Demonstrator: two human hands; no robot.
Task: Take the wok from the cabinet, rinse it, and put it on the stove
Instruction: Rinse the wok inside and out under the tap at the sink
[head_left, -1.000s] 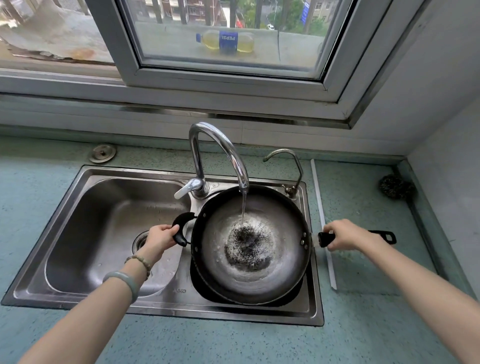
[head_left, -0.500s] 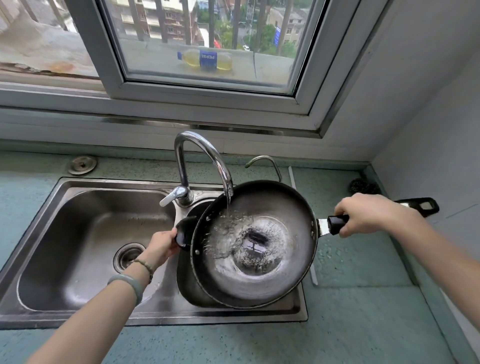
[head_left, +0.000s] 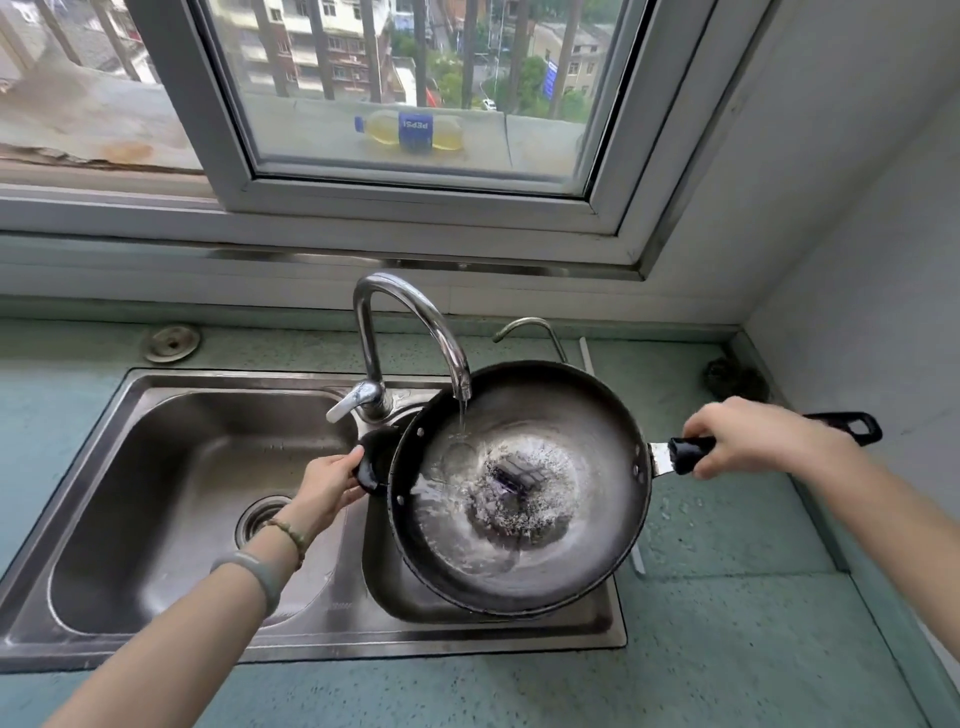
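Note:
The dark round wok (head_left: 587, 415) hangs over the small right basin of the steel sink (head_left: 156, 426), tilted down toward its left side. Water runs from the tall curved faucet (head_left: 410, 322) onto the wok's upper left inside and swirls around the bottom. My left hand (head_left: 327, 483) grips the short black loop handle at the wok's left. My right hand (head_left: 748, 436) is closed around the long black handle, whose end (head_left: 852, 427) sticks out past it to the right. No stove is in view.
A second thin tap (head_left: 530, 330) stands behind the wok. A dark scrubber (head_left: 735, 376) lies in the back right corner by the wall. A metal cap (head_left: 171, 343) sits on the teal counter behind the left basin. A bottle (head_left: 415, 130) lies outside the window.
The wok has been lifted and shifted right, then tilted so its left side dips. The water stream now lands near the upper left wall instead of the centre, and the water swirls.

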